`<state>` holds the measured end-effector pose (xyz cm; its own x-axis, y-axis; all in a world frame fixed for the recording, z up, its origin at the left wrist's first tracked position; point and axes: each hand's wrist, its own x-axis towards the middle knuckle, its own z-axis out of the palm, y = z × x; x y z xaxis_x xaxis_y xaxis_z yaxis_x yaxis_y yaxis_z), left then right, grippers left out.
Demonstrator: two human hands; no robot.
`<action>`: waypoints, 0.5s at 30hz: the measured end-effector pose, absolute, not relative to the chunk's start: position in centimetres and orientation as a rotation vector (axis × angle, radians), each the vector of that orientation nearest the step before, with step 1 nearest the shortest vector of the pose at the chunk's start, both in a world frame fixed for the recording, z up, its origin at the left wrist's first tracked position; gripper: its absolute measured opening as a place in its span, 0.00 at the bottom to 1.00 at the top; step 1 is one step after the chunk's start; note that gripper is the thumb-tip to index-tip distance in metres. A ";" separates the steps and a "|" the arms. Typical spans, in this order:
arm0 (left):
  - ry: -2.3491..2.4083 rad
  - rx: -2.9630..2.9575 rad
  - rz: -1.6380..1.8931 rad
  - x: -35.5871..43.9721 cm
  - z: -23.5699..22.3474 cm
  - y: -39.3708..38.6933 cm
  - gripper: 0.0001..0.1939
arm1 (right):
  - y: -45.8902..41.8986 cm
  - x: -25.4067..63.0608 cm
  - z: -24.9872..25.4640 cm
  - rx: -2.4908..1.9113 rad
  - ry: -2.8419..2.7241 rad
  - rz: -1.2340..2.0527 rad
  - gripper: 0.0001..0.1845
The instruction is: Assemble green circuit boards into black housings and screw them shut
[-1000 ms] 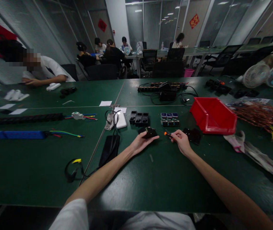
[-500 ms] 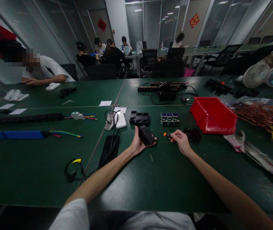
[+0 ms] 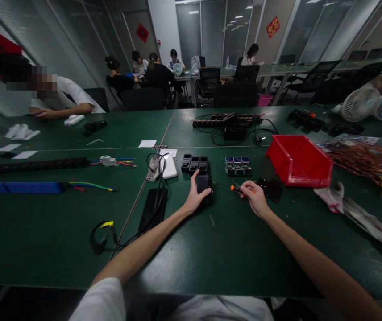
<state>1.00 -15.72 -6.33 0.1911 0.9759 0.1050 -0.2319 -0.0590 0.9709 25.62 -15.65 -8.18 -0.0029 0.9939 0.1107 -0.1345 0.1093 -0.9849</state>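
Observation:
My left hand point(image 3: 196, 196) grips a small black box-shaped part point(image 3: 204, 183), holding it low over the green table point(image 3: 231, 249) just in front of a row of three similar black parts point(image 3: 194, 164). My right hand point(image 3: 255, 197) is closed around a small screwdriver with an orange handle point(image 3: 237, 189), its thin tip pointing left toward the black part. A flat black piece point(image 3: 270, 188) lies just right of my right hand. Three small blue-topped circuit modules point(image 3: 237, 165) sit beyond both hands.
A red plastic bin point(image 3: 298, 160) stands to the right, with a pile of coloured wires point(image 3: 368, 162) and cloth gloves point(image 3: 351, 209) beyond. A white power bank point(image 3: 169, 166), a black pouch point(image 3: 153, 207) and cables lie to the left. A seated person point(image 3: 53, 96) works at far left; fans point(image 3: 358, 104) stand at far right.
My left hand turned the black part over and carried it forward and down toward the row of black parts. My right hand stayed almost still with the screwdriver.

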 end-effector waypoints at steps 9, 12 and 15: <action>1.057 1.529 1.302 1.1 -6.7 -16.0 0.40 | -15.8 25.6 -8.0 -1.001 -1.220 1.235 0.08; 1.072 1.539 1.288 1.2 -6.8 -16.1 0.38 | -15.7 25.6 -8.1 -1.000 -1.233 1.237 0.08; 1.084 1.548 1.273 1.2 -6.8 -16.1 0.36 | -15.8 25.6 -8.2 -1.005 -1.232 1.231 0.07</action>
<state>1.20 -16.08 -6.85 0.1118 0.9578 0.2648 0.1088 -0.2767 0.9548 25.58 -15.75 -8.20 -0.0697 0.9906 0.1180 -0.1170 0.1093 -0.9871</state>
